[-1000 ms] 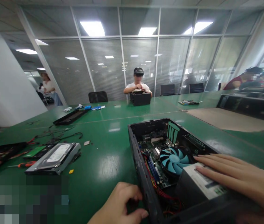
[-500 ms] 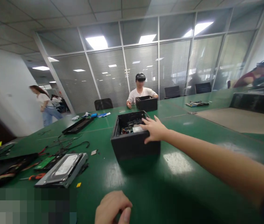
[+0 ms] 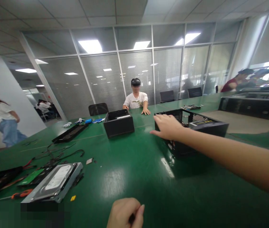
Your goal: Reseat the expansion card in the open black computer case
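My right hand (image 3: 169, 126) reaches across the table to a black computer case (image 3: 210, 128) and lies over its left corner. Its fingers are stretched out and the thumb points left, away from the case. The case's top is open; perforated metal and a labelled box show inside. My left hand (image 3: 125, 213) is curled closed at the bottom of the view, low over the table. Its fingers hide whatever it may hold. A second open-topped black case (image 3: 119, 125) stands farther off, left of my right hand.
A hard drive (image 3: 57, 182), an orange-handled screwdriver (image 3: 21, 193), a green circuit board (image 3: 31, 177) and cables lie at left. A yellow piece (image 3: 73, 198) lies nearby. Across the table (image 3: 125, 164) sits a person (image 3: 135, 98). A large case (image 3: 248, 106) stands at far right.
The case by my right hand is farther right and turned. The second case has come away from the person opposite, leftward and nearer to me. My left hand stays curled.
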`<state>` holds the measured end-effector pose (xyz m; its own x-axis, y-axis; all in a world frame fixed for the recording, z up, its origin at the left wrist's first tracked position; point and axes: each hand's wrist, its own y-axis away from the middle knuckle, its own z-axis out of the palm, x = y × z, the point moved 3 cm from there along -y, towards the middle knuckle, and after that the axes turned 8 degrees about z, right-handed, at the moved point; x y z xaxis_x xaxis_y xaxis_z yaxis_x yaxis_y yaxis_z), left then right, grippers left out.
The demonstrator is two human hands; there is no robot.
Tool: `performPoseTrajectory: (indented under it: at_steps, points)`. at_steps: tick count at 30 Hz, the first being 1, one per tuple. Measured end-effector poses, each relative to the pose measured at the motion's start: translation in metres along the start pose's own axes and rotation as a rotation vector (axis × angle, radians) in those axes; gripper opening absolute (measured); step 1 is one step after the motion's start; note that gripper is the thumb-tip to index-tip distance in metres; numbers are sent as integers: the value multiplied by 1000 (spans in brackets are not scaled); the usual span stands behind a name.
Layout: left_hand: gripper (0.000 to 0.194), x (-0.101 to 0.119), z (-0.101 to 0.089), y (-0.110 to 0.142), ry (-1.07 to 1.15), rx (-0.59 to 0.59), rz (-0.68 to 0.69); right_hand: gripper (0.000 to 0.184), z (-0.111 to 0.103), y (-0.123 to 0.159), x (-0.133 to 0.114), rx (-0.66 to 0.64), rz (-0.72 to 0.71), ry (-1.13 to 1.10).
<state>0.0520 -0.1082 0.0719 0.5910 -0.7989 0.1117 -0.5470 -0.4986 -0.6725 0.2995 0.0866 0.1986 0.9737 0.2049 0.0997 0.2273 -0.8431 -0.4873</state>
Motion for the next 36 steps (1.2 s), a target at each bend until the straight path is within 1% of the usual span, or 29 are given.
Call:
performPoseTrajectory:
  at_steps: [1, 2, 3, 4, 5, 6, 8, 10, 12, 15, 18, 20, 22, 24, 25, 26, 27, 28, 30, 31, 32, 33, 34, 36]
  points:
    - [31, 2, 1, 0, -3, -19, 0, 80, 0, 5, 31, -91, 89, 33]
    - [32, 3, 2, -1, -5, -36, -5, 84, 5, 10, 60, -210, 179, 54]
    - [32, 4, 3, -1, -1, -49, -12, 88, 11, 18, 84, -329, 251, 57]
    - [32, 4, 3, 0, 9, -56, -17, 90, 19, 27, 102, -415, 288, 43]
    - [32, 4, 4, 0, 20, -59, -25, 91, 25, 36, 114, -448, 283, 19]
    - [33, 3, 5, 1, 33, -62, -42, 89, 30, 44, 121, -427, 247, -1]
    - [34, 0, 7, 3, 75, -85, -93, 82, 33, 61, 120, -301, 162, -19]
    - [37, -4, 9, 5, 144, -133, -167, 77, 28, 77, 108, -218, 112, -19]
    - [39, -9, 11, 6, 224, -167, -258, 75, 16, 94, 89, -197, 79, -32]
    - [39, -16, 14, 6, 313, -179, -406, 71, -14, 124, 51, -199, 8, -82]
    - [33, -19, 19, 5, 402, -188, -496, 60, -49, 162, 2, -236, -62, -166]
    - [28, -16, 20, 6, 447, -173, -494, 48, -70, 188, -32, -254, -171, -186]
    - [29, -10, 19, 8, 465, -128, -432, 40, -86, 212, -62, -252, -362, -157]
    - [33, -4, 15, 13, 477, -60, -334, 29, -102, 228, -82, -232, -578, -135]
    - [36, -2, 13, 16, 481, -26, -283, 23, -110, 233, -87, -234, -673, -149]
    - [37, 0, 11, 19, 484, 5, -235, 17, -119, 233, -88, -248, -741, -179]
    - [38, 1, 9, 22, 484, 29, -192, 14, -128, 228, -87, -275, -771, -212]
    - [37, 2, 7, 25, 478, 40, -159, 16, -137, 220, -84, -312, -759, -236]
    - [34, 2, 6, 28, 469, 32, -122, 28, -147, 189, -73, -377, -633, -228]
    - [33, 2, 6, 29, 467, 23, -116, 33, -145, 169, -66, -392, -548, -192]
    - [32, 2, 6, 29, 461, 21, -115, 36, -139, 148, -59, -399, -469, -144]
    - [31, 1, 7, 29, 455, 21, -112, 37, -127, 128, -53, -404, -411, -88]
    - [31, 1, 7, 29, 449, 23, -108, 37, -111, 109, -48, -416, -376, -33]
    - [29, 1, 8, 29, 440, 24, -92, 41, -66, 80, -40, -497, -360, 77]
